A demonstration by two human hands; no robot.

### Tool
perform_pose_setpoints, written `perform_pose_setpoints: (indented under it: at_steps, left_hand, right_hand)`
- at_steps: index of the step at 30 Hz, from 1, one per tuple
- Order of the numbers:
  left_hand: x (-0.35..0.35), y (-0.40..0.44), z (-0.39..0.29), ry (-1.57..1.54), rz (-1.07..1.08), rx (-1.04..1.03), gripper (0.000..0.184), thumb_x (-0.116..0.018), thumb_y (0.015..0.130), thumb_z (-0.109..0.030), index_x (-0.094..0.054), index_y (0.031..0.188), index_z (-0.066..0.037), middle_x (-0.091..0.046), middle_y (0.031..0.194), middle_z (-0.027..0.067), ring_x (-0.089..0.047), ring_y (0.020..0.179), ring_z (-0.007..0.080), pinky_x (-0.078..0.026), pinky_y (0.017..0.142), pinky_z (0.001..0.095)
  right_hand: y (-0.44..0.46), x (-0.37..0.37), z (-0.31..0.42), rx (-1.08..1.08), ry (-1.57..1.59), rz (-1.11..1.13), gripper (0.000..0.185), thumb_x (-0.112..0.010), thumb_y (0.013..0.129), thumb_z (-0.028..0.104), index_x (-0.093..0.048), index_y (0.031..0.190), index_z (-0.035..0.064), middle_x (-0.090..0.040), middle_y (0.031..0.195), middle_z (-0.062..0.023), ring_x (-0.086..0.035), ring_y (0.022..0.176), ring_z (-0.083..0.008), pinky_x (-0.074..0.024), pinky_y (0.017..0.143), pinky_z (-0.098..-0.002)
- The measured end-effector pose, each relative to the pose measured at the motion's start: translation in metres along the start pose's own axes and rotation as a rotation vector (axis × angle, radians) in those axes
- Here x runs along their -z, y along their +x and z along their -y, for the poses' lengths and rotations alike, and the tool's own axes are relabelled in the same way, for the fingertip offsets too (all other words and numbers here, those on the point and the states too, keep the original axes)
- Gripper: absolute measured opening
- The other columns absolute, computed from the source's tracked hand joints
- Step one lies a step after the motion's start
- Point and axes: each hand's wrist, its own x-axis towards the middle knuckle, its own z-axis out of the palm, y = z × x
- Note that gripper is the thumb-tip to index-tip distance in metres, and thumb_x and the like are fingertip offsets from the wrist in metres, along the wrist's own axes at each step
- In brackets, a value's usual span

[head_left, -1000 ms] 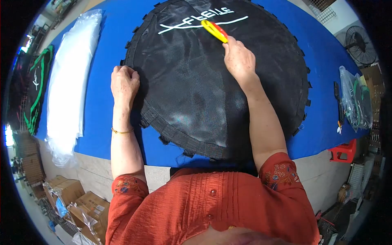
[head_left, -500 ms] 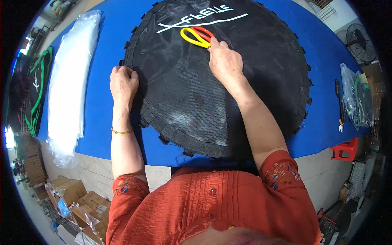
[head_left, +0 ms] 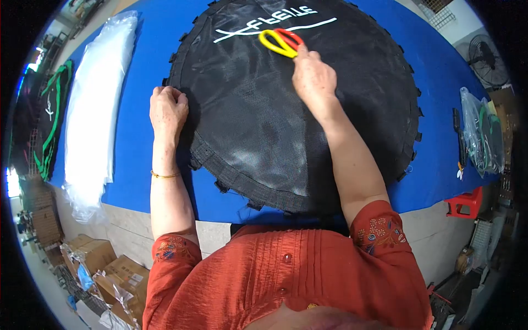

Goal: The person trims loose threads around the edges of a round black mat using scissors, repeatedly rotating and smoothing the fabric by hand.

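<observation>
A round black mesh mat (head_left: 250,132) with a stitched border, small tabs around its rim and white lettering near the far side lies on the table. At the mat's left edge, my left hand (head_left: 168,110) is closed with its fingers curled on the border; the exact pinch is hidden. Over the middle of the mat, my right hand (head_left: 315,80) is closed around a pair of scissors (head_left: 270,46). Its yellow and red loop handles point away from me to the upper left, and the blades are hidden in the hand.
A blue-covered table (head_left: 434,110) carries everything. Clear plastic bags (head_left: 96,110) lie in a stack at left, beside green-edged black fabric (head_left: 52,118). Bagged green-edged pieces (head_left: 484,132) and a dark tool (head_left: 458,135) lie at right. Below are a red stool (head_left: 465,203) and cardboard boxes (head_left: 121,275).
My right hand has moved a little to the right and away from me, carrying the scissors over the mat. The left hand stays at the mat's edge.
</observation>
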Motion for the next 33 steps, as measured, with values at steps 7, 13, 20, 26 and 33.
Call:
perform_pose_setpoints:
  at_steps: [7, 13, 20, 26, 33]
  left_hand:
    - [0.004, -0.001, -0.005, -0.04, 0.017, 0.014, 0.02, -0.072, 0.09, -0.018, -0.074, 0.093, 0.001, -0.067, 0.102, 0.0197, -0.066, 0.102, 0.0393, -0.054, 0.093, 0.0478]
    - [0.0, -0.001, 0.0, -0.029, 0.0, -0.004, 0.018, -0.072, 0.09, -0.017, -0.073, 0.092, 0.001, -0.067, 0.103, 0.0193, -0.066, 0.103, 0.0394, -0.054, 0.094, 0.0483]
    - [-0.001, 0.0, 0.0, -0.015, 0.013, 0.011, 0.02, -0.072, 0.091, -0.019, -0.075, 0.094, 0.001, -0.066, 0.1, 0.0179, -0.067, 0.099, 0.037, -0.054, 0.092, 0.046]
    - [-0.003, -0.001, 0.002, -0.014, -0.006, 0.005, 0.019, -0.072, 0.091, -0.018, -0.075, 0.093, 0.001, -0.065, 0.097, 0.0174, -0.067, 0.096, 0.0366, -0.054, 0.089, 0.0456]
    - [-0.003, -0.001, 0.002, -0.018, -0.013, -0.011, 0.019, -0.072, 0.09, -0.018, -0.074, 0.092, 0.001, -0.064, 0.095, 0.0169, -0.066, 0.094, 0.037, -0.054, 0.088, 0.0463]
  right_hand:
    - [0.008, 0.01, -0.032, -0.149, 0.07, -0.018, 0.029, -0.055, 0.11, 0.027, -0.065, 0.126, 0.0041, -0.073, 0.118, -0.0209, -0.076, 0.104, -0.0395, -0.0602, 0.091, -0.0498]
    - [0.008, 0.005, -0.037, -0.126, 0.089, -0.069, 0.029, -0.056, 0.111, 0.027, -0.065, 0.126, 0.0041, -0.073, 0.117, -0.0214, -0.076, 0.104, -0.0396, -0.0601, 0.091, -0.0503]
    - [0.006, 0.003, -0.034, -0.12, 0.095, -0.073, 0.029, -0.055, 0.111, 0.027, -0.064, 0.127, 0.0041, -0.073, 0.116, -0.0209, -0.076, 0.104, -0.0402, -0.0596, 0.092, -0.0506]
    - [0.006, -0.003, -0.04, -0.091, 0.113, -0.122, 0.029, -0.056, 0.11, 0.027, -0.064, 0.127, 0.0041, -0.073, 0.116, -0.0218, -0.076, 0.102, -0.0404, -0.0602, 0.09, -0.0505]
    - [-0.001, -0.002, -0.014, 0.006, 0.091, -0.054, 0.03, -0.059, 0.108, 0.023, -0.061, 0.131, 0.0035, -0.073, 0.113, -0.0207, -0.078, 0.096, -0.039, -0.0632, 0.083, -0.0471]
